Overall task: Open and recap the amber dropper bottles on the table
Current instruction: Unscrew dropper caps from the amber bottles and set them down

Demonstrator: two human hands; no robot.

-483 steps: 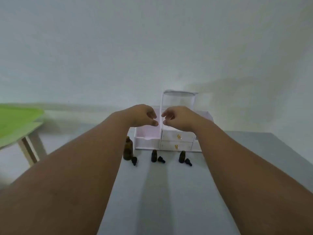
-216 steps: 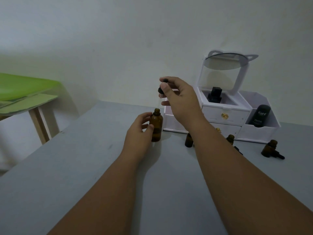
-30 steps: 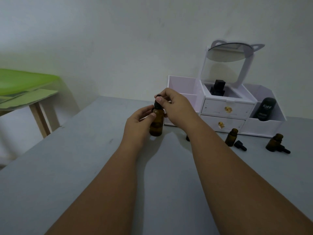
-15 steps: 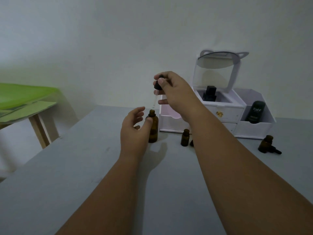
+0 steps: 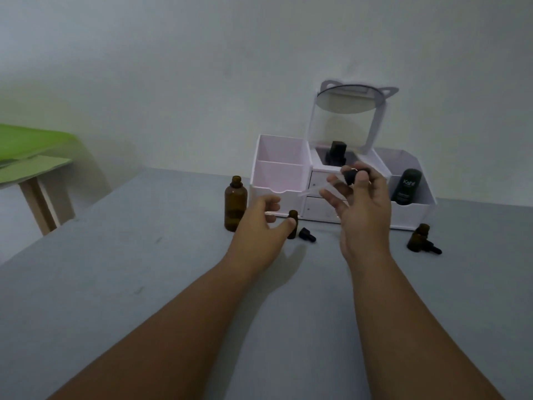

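The large amber bottle [image 5: 235, 206] stands uncapped on the grey table [image 5: 144, 284], left of my left hand [image 5: 259, 235]. That hand is open, its fingers apart, the thumb close to a small uncapped amber bottle [image 5: 292, 226]. A black dropper cap [image 5: 307, 235] lies just right of that small bottle. My right hand [image 5: 360, 203] holds a black dropper cap [image 5: 350, 176] with its glass pipette [image 5: 317, 190] pointing left, raised in front of the organizer. Another small amber bottle [image 5: 417, 238] stands at the right, with its cap [image 5: 432, 248] lying beside it.
A white organizer [image 5: 279, 174] with drawers, compartments and a raised mirror [image 5: 349, 102] stands against the wall behind the bottles. It holds a black bottle [image 5: 336, 153] and a dark tube [image 5: 406, 190]. A green-topped table [image 5: 31, 157] stands at the far left.
My left hand has let go of the large bottle and moved right toward the small bottle. My right hand carried the dropper cap away to the right and tilted the pipette sideways.
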